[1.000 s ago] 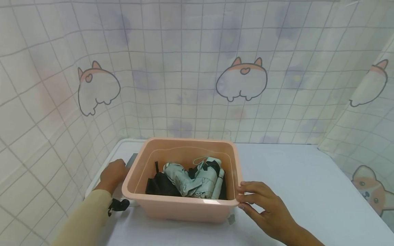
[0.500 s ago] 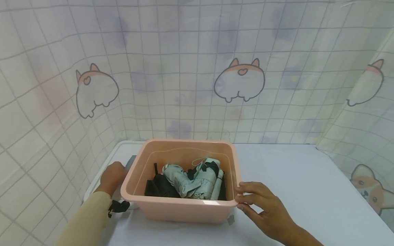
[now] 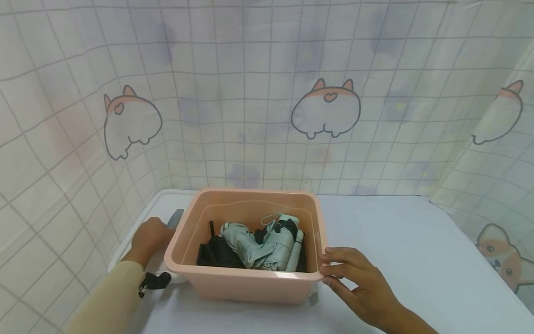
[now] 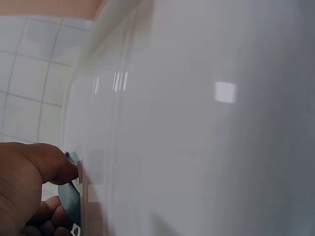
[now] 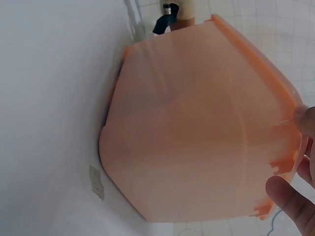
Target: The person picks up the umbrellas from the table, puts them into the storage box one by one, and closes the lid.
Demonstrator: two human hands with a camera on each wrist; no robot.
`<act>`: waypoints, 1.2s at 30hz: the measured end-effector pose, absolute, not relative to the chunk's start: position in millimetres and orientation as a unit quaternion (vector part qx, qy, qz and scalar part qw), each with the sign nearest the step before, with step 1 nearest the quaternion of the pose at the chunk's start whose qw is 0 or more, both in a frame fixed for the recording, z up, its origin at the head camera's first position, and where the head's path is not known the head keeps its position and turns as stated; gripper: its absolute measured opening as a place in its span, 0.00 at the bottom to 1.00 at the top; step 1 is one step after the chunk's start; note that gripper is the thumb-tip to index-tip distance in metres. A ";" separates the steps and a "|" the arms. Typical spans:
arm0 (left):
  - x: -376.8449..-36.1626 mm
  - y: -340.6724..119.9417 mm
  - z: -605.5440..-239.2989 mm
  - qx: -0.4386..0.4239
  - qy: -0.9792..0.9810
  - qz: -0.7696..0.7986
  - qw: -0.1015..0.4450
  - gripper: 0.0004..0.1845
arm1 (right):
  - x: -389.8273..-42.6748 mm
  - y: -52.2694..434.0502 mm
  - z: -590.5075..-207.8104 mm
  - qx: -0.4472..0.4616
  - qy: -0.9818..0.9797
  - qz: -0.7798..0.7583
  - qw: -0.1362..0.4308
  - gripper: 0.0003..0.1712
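Observation:
A peach plastic basin (image 3: 250,287) stands in the middle of the table. Inside lie pale green folded umbrellas (image 3: 277,243), one with a thin wrist loop, and a black folded umbrella (image 3: 219,253). My right hand (image 3: 360,283) holds the basin's right front corner, fingers at the rim and thumb below it. To the basin's left, a white glossy plastic lid-like piece (image 4: 172,123) with a grey latch-like strip (image 3: 174,218) is partly hidden behind the basin. My left hand (image 3: 151,239) grips its edge; in the left wrist view, thumb and fingers lie either side of the grey part (image 4: 70,201).
The white table (image 3: 400,241) runs under everything. A gridded curtain (image 3: 267,93) with corgi drawings closes off the back and both sides. A small grey tape patch (image 3: 314,298) sits on the table by the basin's front right corner.
My left hand has shifted slightly left and the edge of the white piece with it, so more of the grey strip shows. My right hand and the basin keep their place.

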State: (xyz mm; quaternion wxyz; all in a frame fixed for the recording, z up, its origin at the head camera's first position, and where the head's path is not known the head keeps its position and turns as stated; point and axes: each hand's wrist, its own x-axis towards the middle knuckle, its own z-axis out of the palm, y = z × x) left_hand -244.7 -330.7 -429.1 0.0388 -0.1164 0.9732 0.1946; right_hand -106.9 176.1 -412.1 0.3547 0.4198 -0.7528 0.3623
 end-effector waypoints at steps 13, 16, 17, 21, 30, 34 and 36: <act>-239.7 -331.0 -413.0 -0.116 0.974 0.191 0.026 0.16 | -108.2 175.9 -411.2 0.418 -0.752 0.365 0.355 0.15; -237.6 -330.3 -409.7 -0.115 0.975 0.189 0.020 0.16 | -108.5 175.5 -411.4 0.419 -0.752 0.364 0.354 0.15; -237.2 -330.1 -408.5 -0.114 0.975 0.188 0.018 0.16 | -108.6 175.4 -411.4 0.420 -0.752 0.364 0.354 0.15; -235.9 -328.5 -404.5 -0.111 0.978 0.179 0.011 0.16 | -108.9 175.2 -411.8 0.421 -0.750 0.365 0.355 0.15; -234.3 -322.3 -398.2 -0.098 0.983 0.156 -0.014 0.14 | -108.7 175.7 -412.6 0.420 -0.752 0.364 0.355 0.15; -232.6 -320.2 -393.3 -0.099 0.983 0.150 -0.026 0.14 | -108.6 175.6 -412.8 0.420 -0.751 0.365 0.355 0.15; -231.2 -319.4 -390.4 -0.100 0.984 0.145 -0.029 0.14 | -108.5 175.5 -412.9 0.419 -0.752 0.366 0.354 0.15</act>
